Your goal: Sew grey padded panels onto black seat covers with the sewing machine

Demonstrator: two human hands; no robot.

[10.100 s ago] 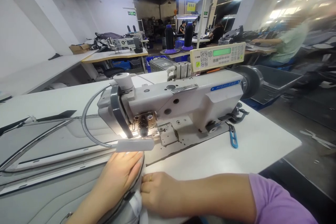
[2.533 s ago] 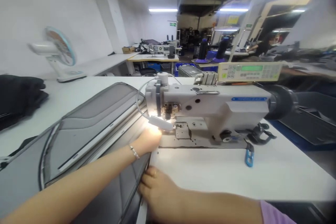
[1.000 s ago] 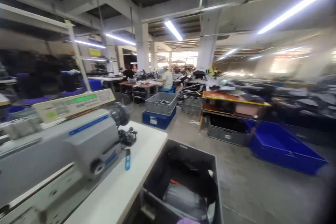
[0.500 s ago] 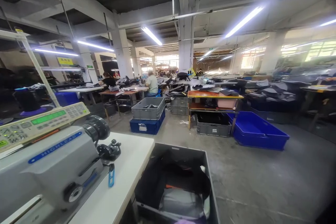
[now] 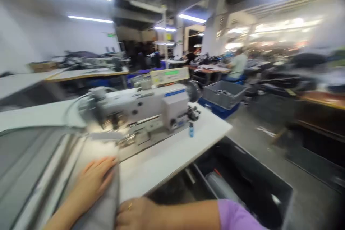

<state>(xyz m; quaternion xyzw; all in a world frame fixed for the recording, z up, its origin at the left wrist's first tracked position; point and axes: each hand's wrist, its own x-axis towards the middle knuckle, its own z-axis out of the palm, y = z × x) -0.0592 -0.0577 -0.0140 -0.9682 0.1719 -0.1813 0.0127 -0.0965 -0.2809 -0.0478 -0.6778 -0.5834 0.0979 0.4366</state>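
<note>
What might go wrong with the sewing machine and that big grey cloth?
The left hand lies on the grey cloth near the lit end of the sewing machine, so fingers might get hurt if it runs. The little blue tool lies loose on the table; a bump might knock it off.

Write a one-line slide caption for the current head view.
Left hand flat on grey fabric, right hand at its edge, before a sewing machine on a white table.
</note>
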